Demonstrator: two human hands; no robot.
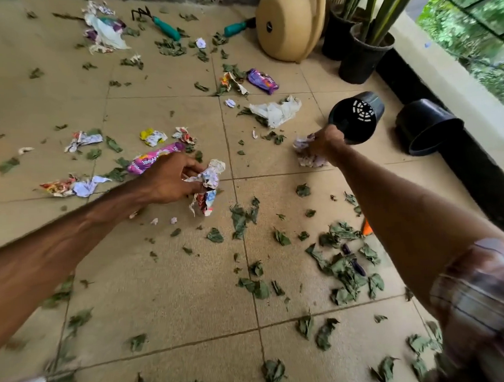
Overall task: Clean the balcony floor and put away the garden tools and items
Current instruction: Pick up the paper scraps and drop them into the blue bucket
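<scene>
My left hand (168,177) reaches over the tiled floor and pinches a crumpled paper wrapper (209,178) near the middle of the view. Farther right, my right hand (325,143) grips a wad of crumpled paper (306,156); a small black plastic pot (358,116) tipped on its side lies right beside that hand. Dry green leaves (345,267) and torn wrappers litter the tiles. A pink wrapper (152,159) lies just behind my left hand. Two teal-handled garden tools, a hand rake (160,24) and another tool (236,28), lie at the back.
A tan plastic basin (290,22) leans at the back. Potted plants in black pots (363,53) stand along the right ledge, and another black pot (425,126) lies on its side there. A purple wrapper (262,80) and white crumpled paper (275,110) lie mid-floor.
</scene>
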